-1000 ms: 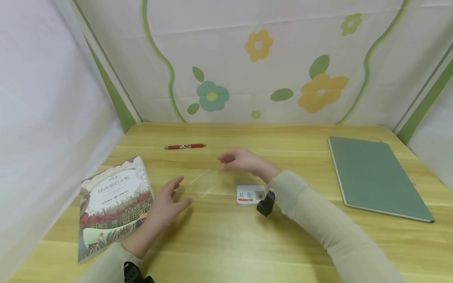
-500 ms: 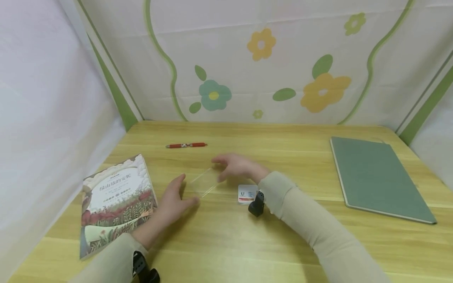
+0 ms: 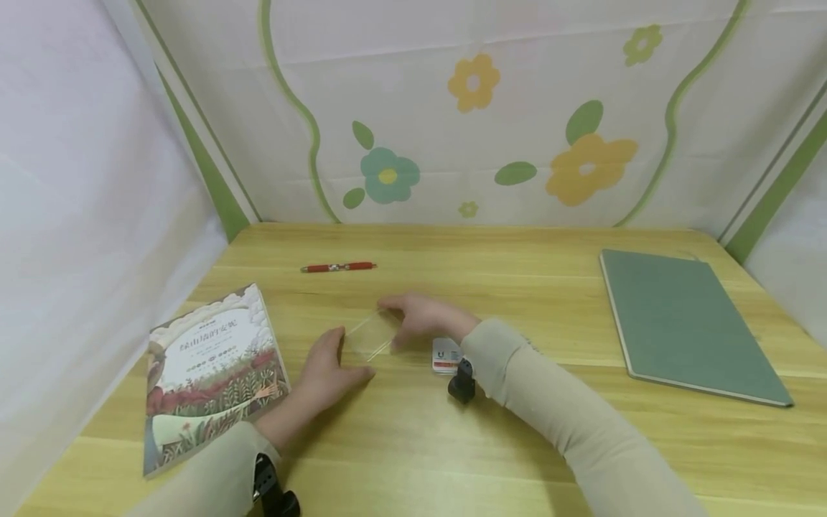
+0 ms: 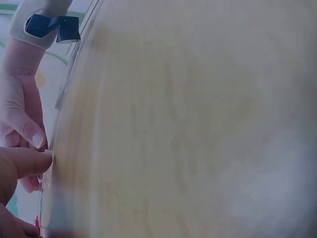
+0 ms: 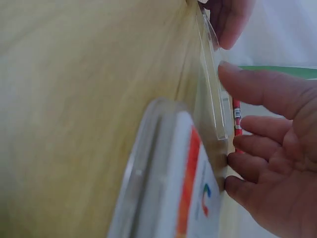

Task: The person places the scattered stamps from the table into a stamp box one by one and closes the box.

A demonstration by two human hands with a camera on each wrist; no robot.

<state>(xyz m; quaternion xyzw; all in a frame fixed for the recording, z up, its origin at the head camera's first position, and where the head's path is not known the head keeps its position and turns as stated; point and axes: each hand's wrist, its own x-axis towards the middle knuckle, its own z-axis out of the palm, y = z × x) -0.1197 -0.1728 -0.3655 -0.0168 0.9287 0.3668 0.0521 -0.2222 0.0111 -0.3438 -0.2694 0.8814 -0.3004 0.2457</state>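
A clear, shallow plastic lid (image 3: pixel 368 337) lies on the wooden table between both hands, its edges catching light. My left hand (image 3: pixel 328 375) is at its near-left side, thumb and fingers spread; in the left wrist view the thumb (image 4: pixel 27 162) reaches its rim. My right hand (image 3: pixel 423 317) is at its far-right side. In the right wrist view the right fingers (image 5: pixel 260 148) are relaxed and apart, with the thumb tip close to the lid (image 5: pixel 214 89); contact cannot be told. Under the right wrist lies a white card with an orange stripe (image 5: pixel 189 173), in a clear case, partly hidden in the head view.
A red pen (image 3: pixel 339 267) lies beyond the hands. An illustrated book (image 3: pixel 213 373) rests at the left, beside the left forearm. At the right lies a green hardcover notebook (image 3: pixel 691 323). White flowered cloth (image 3: pixel 439 129) hangs behind and beside the table (image 3: pixel 413 467).
My right hand has come down and left onto the clear lid's far-right side. My left hand has moved right toward the lid. The right wrist now covers more of the card.
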